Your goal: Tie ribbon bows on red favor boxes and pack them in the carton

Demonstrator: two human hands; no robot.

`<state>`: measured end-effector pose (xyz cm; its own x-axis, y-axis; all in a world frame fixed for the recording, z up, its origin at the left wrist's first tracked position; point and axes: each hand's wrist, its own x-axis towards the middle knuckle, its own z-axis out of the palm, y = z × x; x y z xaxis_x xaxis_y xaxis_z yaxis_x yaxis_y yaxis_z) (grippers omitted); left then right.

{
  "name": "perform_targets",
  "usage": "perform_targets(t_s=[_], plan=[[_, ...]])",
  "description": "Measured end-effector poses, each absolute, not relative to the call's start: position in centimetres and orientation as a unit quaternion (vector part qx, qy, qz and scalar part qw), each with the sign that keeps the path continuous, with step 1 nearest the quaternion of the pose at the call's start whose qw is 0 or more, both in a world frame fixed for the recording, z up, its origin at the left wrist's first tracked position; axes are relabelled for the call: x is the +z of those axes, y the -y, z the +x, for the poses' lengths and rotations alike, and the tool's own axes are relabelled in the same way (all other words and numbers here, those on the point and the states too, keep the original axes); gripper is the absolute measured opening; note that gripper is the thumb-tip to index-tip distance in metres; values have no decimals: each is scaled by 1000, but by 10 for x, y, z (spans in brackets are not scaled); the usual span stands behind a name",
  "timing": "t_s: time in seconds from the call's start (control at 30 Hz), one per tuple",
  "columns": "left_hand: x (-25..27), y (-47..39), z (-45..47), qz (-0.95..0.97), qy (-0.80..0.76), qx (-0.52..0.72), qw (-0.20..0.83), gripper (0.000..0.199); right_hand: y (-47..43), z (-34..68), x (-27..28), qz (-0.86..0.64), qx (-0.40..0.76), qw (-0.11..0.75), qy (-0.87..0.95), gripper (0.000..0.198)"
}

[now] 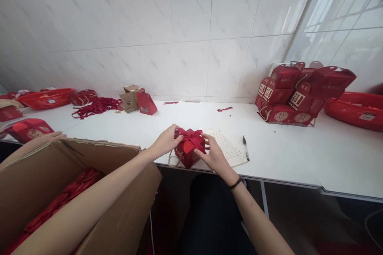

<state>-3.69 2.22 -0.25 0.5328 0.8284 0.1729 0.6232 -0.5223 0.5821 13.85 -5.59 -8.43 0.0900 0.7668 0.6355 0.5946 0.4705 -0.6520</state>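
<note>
A small red gift box point(187, 158) with a rope handle stands near the front edge of the white table. On its top lies a dark red ribbon bow point(190, 137). My left hand point(169, 140) pinches the left side of the bow between thumb and fingers. From the right, my right hand point(214, 152) grips the box, its thumb at the front by a ribbon tail and its fingers at the far side. Partly under the box and right hand is a printed sheet point(229, 147) with rows of small marks. A black pen point(245, 148) lies at its right edge.
Red gift boxes point(278, 95) are stacked at the right, beside a red basin point(356, 109). An open cardboard carton point(119, 199) with red items stands under my left arm. Leftward are loose ribbons point(98, 106), another basin point(44, 99) and another person's arm point(36, 143).
</note>
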Motion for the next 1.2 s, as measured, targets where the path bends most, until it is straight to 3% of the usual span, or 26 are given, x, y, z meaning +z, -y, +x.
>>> perform_targets(t_s=[0.2, 0.47, 0.87, 1.07, 1.2], plan=[[-7, -23, -37, 872, -346, 225, 263, 23, 77, 124, -90, -538, 28, 537, 649, 29], [0, -17, -37, 874, -406, 229, 139, 30, 82, 114, -85, -577, -33, 515, 633, 24], [8, -12, -38, 784, -397, 241, 413, 40, 81, 116, -85, -585, -37, 512, 628, 24], [7, -16, -38, 793, -354, 223, 443, 35, 91, 102, -70, -557, -196, 501, 633, 40], [7, -13, -37, 814, -316, 215, 437, 30, 86, 87, -63, -522, -192, 453, 697, 38]])
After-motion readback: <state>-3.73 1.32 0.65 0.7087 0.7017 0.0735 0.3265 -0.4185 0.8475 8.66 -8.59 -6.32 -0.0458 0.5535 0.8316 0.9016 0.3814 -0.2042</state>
